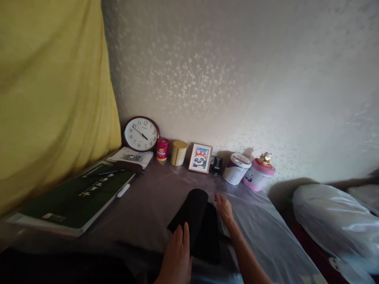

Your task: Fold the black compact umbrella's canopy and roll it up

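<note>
A black, soft-looking sheet, perhaps cloth (189, 213), lies near the front of the table, with one part curved over in a fold. My left hand (177, 250) rests against its near left side, fingers stretched out and close together. Beside its right edge is my right hand (225, 207), the fingers loosely bent and pointing left. Nothing shows between those fingers. Whether the right hand touches the black sheet, I cannot tell. The underside of the sheet is hidden.
A grey-covered table (148, 205) bears a large green book (79, 197) with a pen on it and a white marker (123, 190) alongside. Along the wall stand a clock (142, 134), red tin (162, 150), yellow tin (179, 154), picture frame (200, 158) and two tubs (236, 169).
</note>
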### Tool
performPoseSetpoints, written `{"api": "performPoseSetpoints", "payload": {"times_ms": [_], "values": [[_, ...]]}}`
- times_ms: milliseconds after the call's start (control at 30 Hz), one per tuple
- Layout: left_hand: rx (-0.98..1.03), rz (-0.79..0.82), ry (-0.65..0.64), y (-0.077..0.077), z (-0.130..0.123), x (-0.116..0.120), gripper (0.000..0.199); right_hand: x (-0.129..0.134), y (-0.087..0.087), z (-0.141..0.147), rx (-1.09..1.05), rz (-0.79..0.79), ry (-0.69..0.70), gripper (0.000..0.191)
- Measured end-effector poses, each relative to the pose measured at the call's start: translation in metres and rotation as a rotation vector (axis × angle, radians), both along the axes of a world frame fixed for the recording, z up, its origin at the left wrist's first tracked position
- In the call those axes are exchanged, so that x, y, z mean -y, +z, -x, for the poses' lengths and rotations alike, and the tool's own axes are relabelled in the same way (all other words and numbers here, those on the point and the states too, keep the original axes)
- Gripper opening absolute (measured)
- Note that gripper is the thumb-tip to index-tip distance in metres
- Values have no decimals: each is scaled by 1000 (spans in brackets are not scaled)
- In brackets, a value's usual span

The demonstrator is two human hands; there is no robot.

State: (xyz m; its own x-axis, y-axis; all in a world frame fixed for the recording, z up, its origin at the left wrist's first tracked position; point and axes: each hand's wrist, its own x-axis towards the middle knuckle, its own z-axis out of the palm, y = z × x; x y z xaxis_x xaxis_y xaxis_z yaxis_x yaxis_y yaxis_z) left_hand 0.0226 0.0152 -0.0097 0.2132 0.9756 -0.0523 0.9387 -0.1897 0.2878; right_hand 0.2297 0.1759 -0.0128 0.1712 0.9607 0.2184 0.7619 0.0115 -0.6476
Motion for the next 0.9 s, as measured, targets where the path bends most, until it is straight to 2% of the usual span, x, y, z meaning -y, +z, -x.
{"api": "performPoseSetpoints", "payload": {"times_ms": [167,267,467,667,767,900], "values": [[66,83,-16,11,5,3,82,40,-7,-19,-252,288,-95,30],[126,96,-3,12,6,4,82,52,-9,-13,-261,334,-98,30],[185,7,4,2,7,4,80,52,-9,6,-51,171,-111,36],[100,-76,11,1,4,7,79,44,-15,16,60,-11,-162,35],[70,-82,33,1,2,7,78,45,-18,13,40,-59,-148,37],[58,-99,58,2,0,8,79,50,-16,11,-57,-93,-133,49]]}}
